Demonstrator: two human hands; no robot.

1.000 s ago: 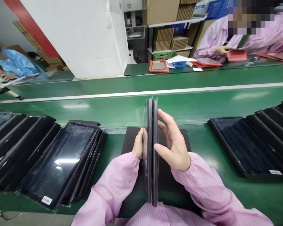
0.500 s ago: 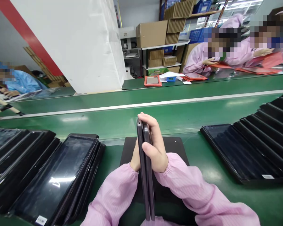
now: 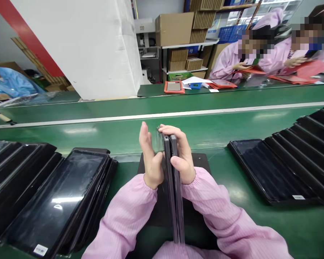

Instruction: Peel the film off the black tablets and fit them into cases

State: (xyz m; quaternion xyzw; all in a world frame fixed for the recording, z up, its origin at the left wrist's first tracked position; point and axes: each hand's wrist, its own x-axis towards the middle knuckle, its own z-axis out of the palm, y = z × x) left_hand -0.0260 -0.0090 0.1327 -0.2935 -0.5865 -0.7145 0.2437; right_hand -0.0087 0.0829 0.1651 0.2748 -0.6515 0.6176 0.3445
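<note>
Two dark tablets [image 3: 174, 187] stand on edge, pressed back to back, over a black mat [image 3: 199, 160] on the green bench. My right hand [image 3: 182, 156] wraps over their top end, fingers curled round both. My left hand [image 3: 150, 158] stands upright beside them with its fingers stretched out flat; only its thumb side rests against the left tablet.
A fanned row of dark tablets [image 3: 56, 194] lies to my left and another row [image 3: 283, 169] to my right. A green conveyor belt [image 3: 97, 129] runs beyond. Across it, people in pink coats [image 3: 232, 54] handle red-cased tablets [image 3: 174, 86]. A white pillar [image 3: 97, 46] stands behind.
My left hand has come out from behind the tablets and now stands open beside them. My right hand stays curled over the top end. The view has shifted slightly.
</note>
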